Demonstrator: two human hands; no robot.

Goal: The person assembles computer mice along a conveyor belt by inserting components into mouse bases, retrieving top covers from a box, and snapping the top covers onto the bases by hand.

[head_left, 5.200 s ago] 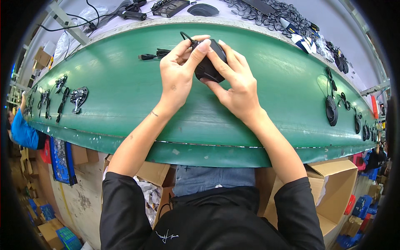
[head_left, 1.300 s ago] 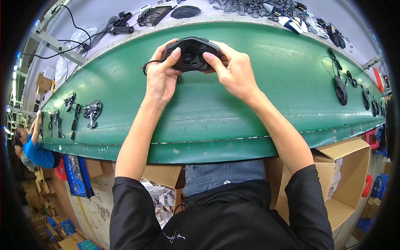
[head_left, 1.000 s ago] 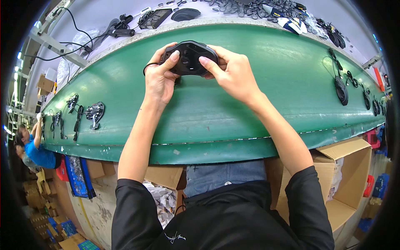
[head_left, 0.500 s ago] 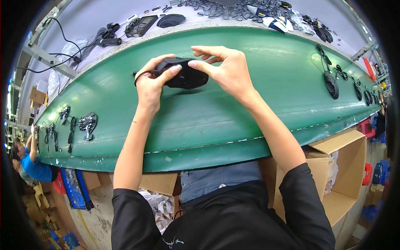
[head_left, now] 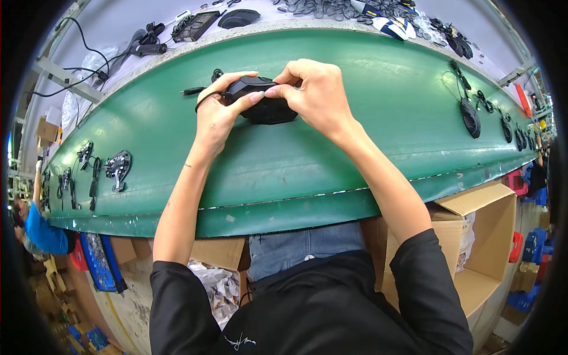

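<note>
A black computer mouse (head_left: 271, 112) is held above the green work surface (head_left: 296, 160), tilted on edge. My left hand (head_left: 218, 115) grips its left end, thumb on the near side and fingers over the far side. Around that hand runs the black cable, whose plug (head_left: 192, 91) sticks out to the left. My right hand (head_left: 319, 97) pinches the mouse's upper right edge between thumb and bent fingers. What lies under those fingertips is hidden.
Left on the green surface lie opened mouse parts (head_left: 119, 168) with cables. Right, several corded mice (head_left: 470, 118) form a row. A far shelf holds a dark mouse shell (head_left: 239, 18) and many small black rings (head_left: 331, 8). Cardboard boxes (head_left: 482, 248) stand near me; a person in blue (head_left: 44, 231) works far left.
My right hand's raised, spread fingers have bent and closed onto the mouse's edge. The mouse has tilted, and its cable plug shows more at the left.
</note>
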